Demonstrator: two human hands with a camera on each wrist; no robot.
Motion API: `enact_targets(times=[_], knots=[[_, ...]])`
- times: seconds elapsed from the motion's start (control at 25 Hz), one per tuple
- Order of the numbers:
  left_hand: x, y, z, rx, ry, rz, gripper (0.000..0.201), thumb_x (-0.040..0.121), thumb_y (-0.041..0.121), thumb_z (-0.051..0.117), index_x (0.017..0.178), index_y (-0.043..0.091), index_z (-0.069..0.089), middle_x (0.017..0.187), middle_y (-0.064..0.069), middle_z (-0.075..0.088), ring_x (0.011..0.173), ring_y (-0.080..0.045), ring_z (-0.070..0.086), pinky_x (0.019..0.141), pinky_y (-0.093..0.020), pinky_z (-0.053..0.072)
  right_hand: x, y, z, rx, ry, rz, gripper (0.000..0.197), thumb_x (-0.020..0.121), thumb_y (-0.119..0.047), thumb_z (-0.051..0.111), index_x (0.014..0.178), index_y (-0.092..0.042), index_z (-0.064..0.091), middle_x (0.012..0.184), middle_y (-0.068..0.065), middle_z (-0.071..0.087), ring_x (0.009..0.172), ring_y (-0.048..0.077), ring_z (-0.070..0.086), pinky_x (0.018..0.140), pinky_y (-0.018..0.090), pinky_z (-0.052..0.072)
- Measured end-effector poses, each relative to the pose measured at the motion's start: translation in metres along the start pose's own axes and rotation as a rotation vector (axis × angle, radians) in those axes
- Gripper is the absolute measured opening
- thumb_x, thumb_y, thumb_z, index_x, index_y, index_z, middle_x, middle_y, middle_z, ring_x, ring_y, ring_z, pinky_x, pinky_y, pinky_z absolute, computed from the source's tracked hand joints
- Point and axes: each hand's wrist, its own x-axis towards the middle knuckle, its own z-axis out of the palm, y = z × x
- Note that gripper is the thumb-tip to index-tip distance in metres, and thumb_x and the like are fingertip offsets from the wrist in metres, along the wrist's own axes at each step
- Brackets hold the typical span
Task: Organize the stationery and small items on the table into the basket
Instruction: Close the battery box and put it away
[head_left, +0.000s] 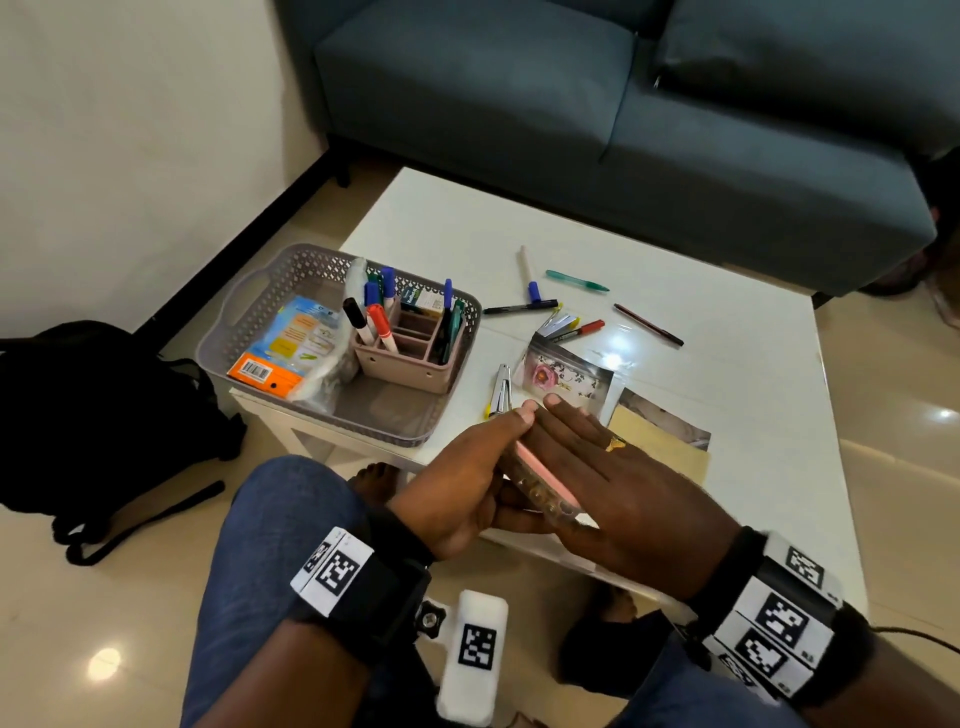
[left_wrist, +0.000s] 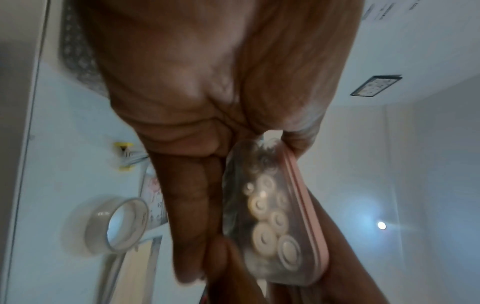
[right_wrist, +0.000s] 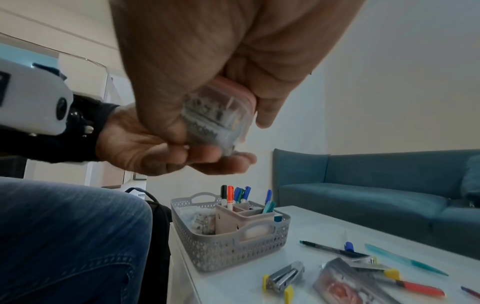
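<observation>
Both hands clasp a clear pink-lidded box (head_left: 540, 480) of small rings — left hand (head_left: 457, 488) cupped beneath, right hand (head_left: 618, 483) curled over its lid, near the basket (head_left: 249, 291). Likely light, rigid, slippery — best held by the sides, lid pressed down.

You've a grey lattice-patterned basket (head_left: 311, 270) at the white tabletop's (head_left: 727, 364) left edge, a pink organiser (head_left: 410, 364) inside it — and a clear, pink-lidded box (head_left: 545, 488) of cream rings.

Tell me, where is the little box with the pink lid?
Both hands hold the box between them, left hand under it and right hand on top, above the table's near edge, right of the basket.
</observation>
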Motion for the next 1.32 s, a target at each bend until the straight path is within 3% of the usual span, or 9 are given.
enact_targets(times=[0.12, 0.24, 0.32, 0.44, 0.6, 0.76, 1.0, 1.2, 1.32], knots=[[-0.007, -0.006, -0.01, 0.058, 0.023, 0.045, 0.033, 0.104, 0.042, 0.04, 0.134, 0.032, 0.051, 0.114, -0.023, 0.069, 0.093, -0.038, 0.071, 0.078, -0.048, 0.058, -0.001, 0.002, 0.002, 0.353, -0.167, 0.114, 0.085, 0.086, -0.076, 0.033, 0.156, -0.036, 0.005, 0.166, -0.007, -0.004, 0.151, 0.018, 0.015, 0.109, 0.034, 0.04], [-0.014, -0.01, -0.013, 0.044, 0.081, 0.135, 0.033, 0.106, 0.034, 0.036, 0.134, 0.05, 0.043, 0.111, -0.015, 0.071, 0.098, -0.035, 0.071, 0.08, -0.051, 0.059, 0.003, -0.005, 0.008, 1.017, 0.041, 0.609, 0.072, 0.085, -0.08, 0.035, 0.146, -0.043, 0.036, 0.142, -0.022, 0.051, 0.127, 0.014, 0.055, 0.103, 0.043, 0.05], [-0.014, -0.011, -0.018, 0.081, 0.134, 0.231, 0.035, 0.105, 0.036, 0.038, 0.133, 0.058, 0.04, 0.109, -0.016, 0.068, 0.1, -0.034, 0.069, 0.083, -0.056, 0.057, 0.013, -0.004, 0.009, 1.474, -0.023, 0.867, 0.059, 0.089, -0.064, 0.049, 0.128, -0.022, 0.061, 0.114, 0.005, 0.072, 0.103, 0.032, 0.07, 0.088, 0.052, 0.057], [-0.01, -0.016, -0.029, 0.171, 0.217, 0.341, 0.044, 0.092, 0.049, 0.046, 0.134, 0.061, 0.038, 0.124, -0.02, 0.059, 0.11, -0.044, 0.059, 0.094, -0.067, 0.046, 0.024, 0.0, 0.003, 1.642, -0.161, 0.841, 0.07, 0.077, -0.058, 0.064, 0.117, -0.001, 0.065, 0.106, 0.029, 0.069, 0.096, 0.045, 0.069, 0.076, 0.045, 0.061], [-0.012, -0.013, -0.038, 0.146, 0.284, 0.375, 0.05, 0.094, 0.041, 0.044, 0.143, 0.046, 0.034, 0.126, -0.017, 0.058, 0.109, -0.034, 0.066, 0.091, -0.055, 0.055, 0.051, 0.0, 0.01, 1.571, -0.111, 0.799, 0.06, 0.085, -0.05, 0.06, 0.111, 0.004, 0.068, 0.1, 0.024, 0.072, 0.092, 0.041, 0.071, 0.083, 0.055, 0.058], [-0.018, -0.001, -0.057, 0.09, 0.33, 0.345, 0.034, 0.102, 0.036, 0.043, 0.136, 0.034, 0.046, 0.122, -0.013, 0.063, 0.109, -0.027, 0.067, 0.085, -0.049, 0.059, 0.083, 0.004, 0.017, 1.575, -0.166, 0.796, 0.055, 0.084, -0.042, 0.053, 0.112, 0.004, 0.066, 0.102, 0.025, 0.072, 0.09, 0.038, 0.072, 0.076, 0.044, 0.062], [-0.033, 0.024, -0.101, 0.444, 0.411, 0.096, 0.039, 0.104, 0.043, 0.036, 0.109, 0.014, 0.062, 0.087, -0.015, 0.073, 0.065, -0.021, 0.072, 0.059, -0.031, 0.057, 0.12, -0.001, 0.046, 1.589, -0.123, 0.768, 0.033, 0.091, -0.027, 0.057, 0.11, -0.002, 0.07, 0.102, 0.019, 0.074, 0.091, 0.031, 0.072, 0.081, 0.047, 0.061], [-0.011, 0.031, -0.125, 0.537, 0.584, 0.057, 0.042, 0.104, 0.046, 0.034, 0.103, 0.017, 0.064, 0.074, -0.007, 0.066, 0.056, -0.015, 0.06, 0.052, -0.027, 0.047, 0.155, 0.0, 0.066, 0.615, -0.165, 0.346, 0.06, 0.082, -0.041, 0.075, 0.136, -0.023, 0.054, 0.121, -0.007, 0.064, 0.102, 0.009, 0.058, 0.082, 0.028, 0.053], [0.007, 0.041, -0.142, 0.632, 0.649, 0.047, 0.045, 0.105, 0.044, 0.031, 0.117, 0.012, 0.061, 0.073, -0.002, 0.064, 0.054, -0.013, 0.055, 0.046, -0.019, 0.04, 0.181, 0.003, 0.074, 0.411, -0.177, 0.239, 0.072, 0.076, -0.052, 0.074, 0.137, -0.025, 0.048, 0.117, -0.004, 0.06, 0.102, 0.012, 0.05, 0.078, 0.025, 0.042]])
